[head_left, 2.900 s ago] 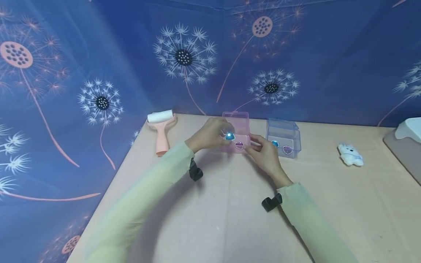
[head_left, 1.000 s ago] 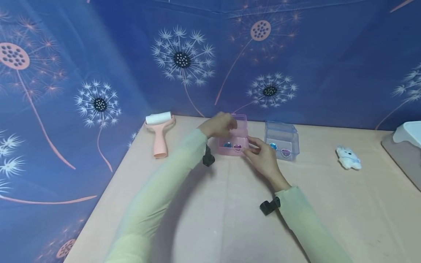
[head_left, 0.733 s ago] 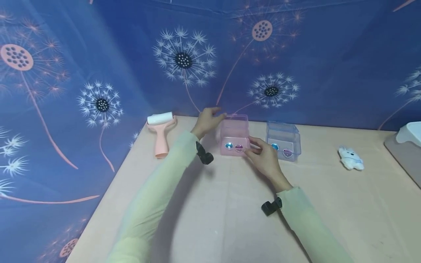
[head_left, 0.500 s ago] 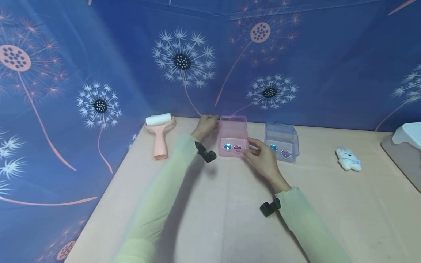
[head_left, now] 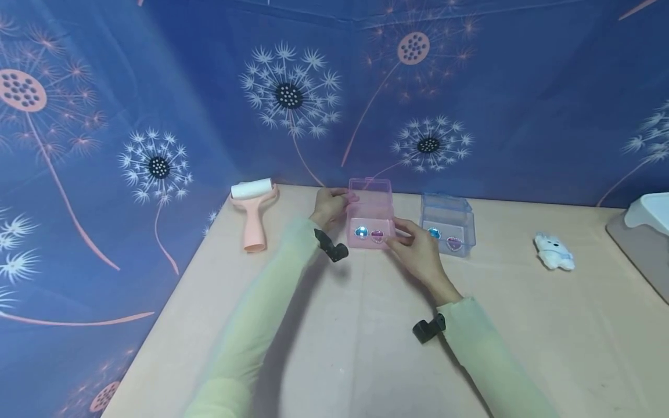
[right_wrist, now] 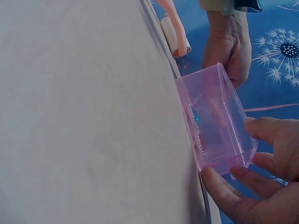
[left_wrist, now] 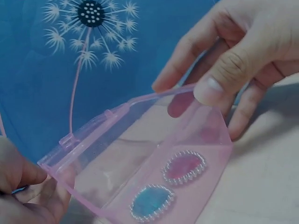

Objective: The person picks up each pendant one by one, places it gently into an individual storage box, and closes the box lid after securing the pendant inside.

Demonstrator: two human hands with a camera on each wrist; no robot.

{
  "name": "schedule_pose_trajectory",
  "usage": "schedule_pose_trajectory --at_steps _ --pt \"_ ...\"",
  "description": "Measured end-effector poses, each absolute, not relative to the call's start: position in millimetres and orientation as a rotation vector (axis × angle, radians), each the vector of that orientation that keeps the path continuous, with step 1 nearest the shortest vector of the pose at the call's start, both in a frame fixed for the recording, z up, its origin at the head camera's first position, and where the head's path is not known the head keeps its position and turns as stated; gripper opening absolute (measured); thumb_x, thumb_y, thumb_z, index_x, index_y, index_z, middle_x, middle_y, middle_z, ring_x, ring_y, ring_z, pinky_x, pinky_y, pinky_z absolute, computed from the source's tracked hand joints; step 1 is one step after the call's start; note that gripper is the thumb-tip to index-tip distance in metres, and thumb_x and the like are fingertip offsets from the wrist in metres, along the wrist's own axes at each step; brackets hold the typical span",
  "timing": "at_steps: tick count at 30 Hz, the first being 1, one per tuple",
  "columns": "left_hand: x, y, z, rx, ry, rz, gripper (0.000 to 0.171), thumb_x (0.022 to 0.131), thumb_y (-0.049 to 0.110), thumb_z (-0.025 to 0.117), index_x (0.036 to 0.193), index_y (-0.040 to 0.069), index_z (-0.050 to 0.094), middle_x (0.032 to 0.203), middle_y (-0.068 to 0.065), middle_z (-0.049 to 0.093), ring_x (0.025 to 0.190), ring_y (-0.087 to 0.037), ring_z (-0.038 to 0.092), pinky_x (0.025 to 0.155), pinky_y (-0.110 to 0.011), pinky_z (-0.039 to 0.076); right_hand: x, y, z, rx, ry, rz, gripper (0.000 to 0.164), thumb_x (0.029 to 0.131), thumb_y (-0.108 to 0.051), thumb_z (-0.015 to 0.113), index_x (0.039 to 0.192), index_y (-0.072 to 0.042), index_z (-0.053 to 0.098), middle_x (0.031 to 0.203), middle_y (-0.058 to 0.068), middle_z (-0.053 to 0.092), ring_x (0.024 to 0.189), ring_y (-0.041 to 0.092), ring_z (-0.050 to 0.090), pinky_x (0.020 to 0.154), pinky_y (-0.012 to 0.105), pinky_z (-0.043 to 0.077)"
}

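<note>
Box of translucent pink plastic (head_left: pixel 370 219), lid (head_left: pixel 371 197) raised, sits at the centre of the head view; a blue gem (head_left: pixel 361 232) and a magenta gem (head_left: pixel 377 236), both bead-rimmed, lie side by side inside; the right hand (head_left: pixel 418 249) clamps the box's right side between thumb and fingers; the left hand (head_left: pixel 330 207) has its fingers at the lid's left edge, pinching or not I cannot tell; a translucent blue box (head_left: pixel 448 219), lid also up, stands right of centre; a lint roller (head_left: pixel 254 223) lies left of centre, a white plush bear (head_left: pixel 554 252) at right.
</note>
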State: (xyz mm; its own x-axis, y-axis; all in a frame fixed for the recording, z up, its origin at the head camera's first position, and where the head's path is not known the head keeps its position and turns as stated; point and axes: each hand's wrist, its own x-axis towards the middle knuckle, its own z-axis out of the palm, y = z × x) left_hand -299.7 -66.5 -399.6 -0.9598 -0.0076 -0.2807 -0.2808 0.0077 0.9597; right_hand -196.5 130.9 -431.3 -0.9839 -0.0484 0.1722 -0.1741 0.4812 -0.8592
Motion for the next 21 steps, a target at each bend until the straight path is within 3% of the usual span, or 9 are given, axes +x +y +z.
schedule_pose_trajectory --at_steps 6,12,16,21 --pt "-297.2 -70.4 -402.1 -0.277 2.027 2.124 0.038 0.094 0.004 0.06 0.13 -0.005 0.055 0.121 -0.021 0.065 0.113 -0.026 0.065 0.097 -0.031 0.052 -195.7 129.6 -431.3 0.185 -2.593 1.53 0.05 0.085 -0.011 0.072 0.132 -0.005 0.056 0.13 0.021 0.06 0.101 0.033 0.069 0.085 0.041 0.056" --pt "-294.9 -72.4 -401.7 -0.291 2.073 2.145 0.04 0.091 -0.003 0.059 0.131 0.0 0.056 0.122 -0.018 0.064 0.108 -0.025 0.066 0.094 -0.031 0.054 -196.9 129.4 -431.7 0.203 -2.605 1.562 0.05 0.085 -0.009 0.071 0.133 -0.004 0.055 0.13 0.022 0.06 0.102 0.034 0.069 0.087 0.041 0.055" --pt "-293.8 -73.9 -402.8 -0.148 2.137 2.149 0.041 0.089 -0.005 0.062 0.129 -0.001 0.057 0.122 -0.019 0.066 0.111 -0.03 0.066 0.096 -0.035 0.053 -198.4 130.8 -431.7 0.209 -2.61 1.554 0.05 0.086 -0.009 0.07 0.133 -0.003 0.055 0.13 0.022 0.06 0.103 0.034 0.069 0.088 0.042 0.055" --pt "-287.5 -80.2 -405.4 0.095 2.358 2.037 0.032 0.088 -0.004 0.06 0.119 0.001 0.064 0.114 -0.016 0.07 0.108 -0.026 0.067 0.095 -0.029 0.053 -200.4 132.7 -429.9 0.226 -2.612 1.537 0.05 0.087 -0.011 0.07 0.133 -0.003 0.055 0.13 0.023 0.059 0.101 0.034 0.069 0.089 0.043 0.055"
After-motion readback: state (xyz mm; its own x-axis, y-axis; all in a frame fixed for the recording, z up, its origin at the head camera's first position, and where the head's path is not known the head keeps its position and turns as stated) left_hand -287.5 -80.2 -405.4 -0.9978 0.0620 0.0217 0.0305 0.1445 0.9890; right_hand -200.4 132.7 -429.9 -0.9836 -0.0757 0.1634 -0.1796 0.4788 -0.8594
